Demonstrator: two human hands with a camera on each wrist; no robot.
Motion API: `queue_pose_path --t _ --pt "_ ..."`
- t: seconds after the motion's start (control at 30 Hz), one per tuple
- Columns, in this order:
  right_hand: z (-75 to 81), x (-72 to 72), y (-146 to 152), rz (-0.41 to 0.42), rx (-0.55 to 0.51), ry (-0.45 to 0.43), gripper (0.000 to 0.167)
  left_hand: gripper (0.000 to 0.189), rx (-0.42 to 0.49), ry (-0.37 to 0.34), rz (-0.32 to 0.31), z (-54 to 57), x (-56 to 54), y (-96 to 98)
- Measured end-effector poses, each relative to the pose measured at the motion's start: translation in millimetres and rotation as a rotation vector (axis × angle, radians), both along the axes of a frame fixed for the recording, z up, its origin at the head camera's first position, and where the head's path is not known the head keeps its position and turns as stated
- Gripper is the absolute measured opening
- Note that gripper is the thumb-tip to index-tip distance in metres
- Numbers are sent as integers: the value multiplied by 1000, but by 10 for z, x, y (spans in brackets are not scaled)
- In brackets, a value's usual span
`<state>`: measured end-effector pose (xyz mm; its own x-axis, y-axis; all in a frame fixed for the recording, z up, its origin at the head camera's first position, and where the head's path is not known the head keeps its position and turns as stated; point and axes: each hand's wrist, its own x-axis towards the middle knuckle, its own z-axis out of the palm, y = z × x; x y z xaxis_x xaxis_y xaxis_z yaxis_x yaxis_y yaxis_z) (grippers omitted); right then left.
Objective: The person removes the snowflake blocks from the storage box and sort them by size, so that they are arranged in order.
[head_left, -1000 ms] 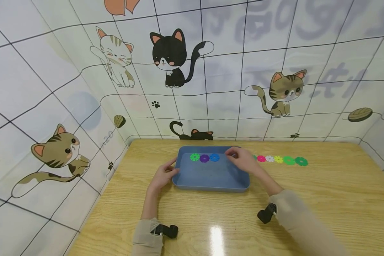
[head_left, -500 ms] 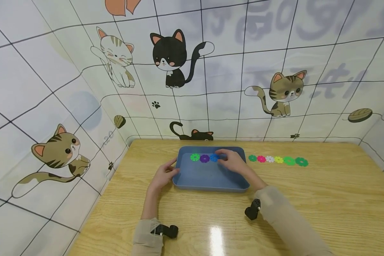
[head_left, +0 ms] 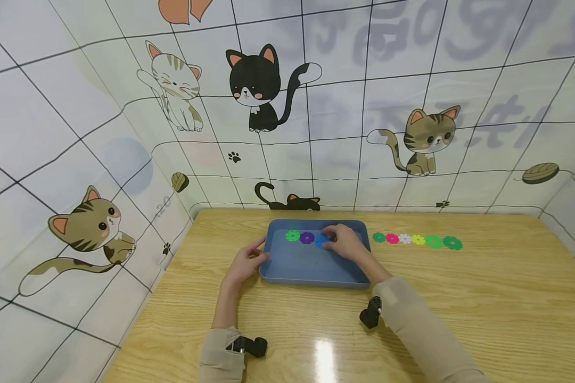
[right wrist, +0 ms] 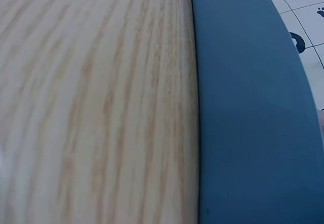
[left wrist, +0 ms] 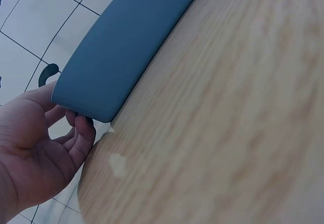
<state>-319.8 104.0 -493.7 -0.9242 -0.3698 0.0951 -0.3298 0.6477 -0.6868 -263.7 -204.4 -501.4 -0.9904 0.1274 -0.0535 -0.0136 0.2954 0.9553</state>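
Observation:
A shallow blue tray lies on the table, with a green flower-shaped disc, a purple disc and a blue disc inside it near the far wall. My left hand holds the tray's left end, the thumb at the rim. In the left wrist view, curled fingers sit at the tray's corner. My right hand reaches over the tray's right half and pinches the blue disc, partly covering it. The right wrist view shows the tray's outer wall, not the fingers' work.
Right of the tray, a row of flower-shaped discs lies on the wooden table: dark green, pink, white, yellow and greens. A cat-printed wall covering rises behind the table.
My right hand has moved left from the tray's right side to the blue disc, which has shifted slightly toward me. The far end of the disc row came into view. My left hand stays put.

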Motion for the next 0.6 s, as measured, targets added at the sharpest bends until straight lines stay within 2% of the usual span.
queue_pose_path --t 0.13,0.4,0.6 --pt "21 5 10 -12 3 -58 37 58 5 9 -8 0 6 4" --pt "41 58 86 -37 -57 -52 23 59 -6 20 -19 -30 -8 -2" --pt "77 102 202 -34 -153 -76 16 58 -1 11 -8 -27 -11 -4"
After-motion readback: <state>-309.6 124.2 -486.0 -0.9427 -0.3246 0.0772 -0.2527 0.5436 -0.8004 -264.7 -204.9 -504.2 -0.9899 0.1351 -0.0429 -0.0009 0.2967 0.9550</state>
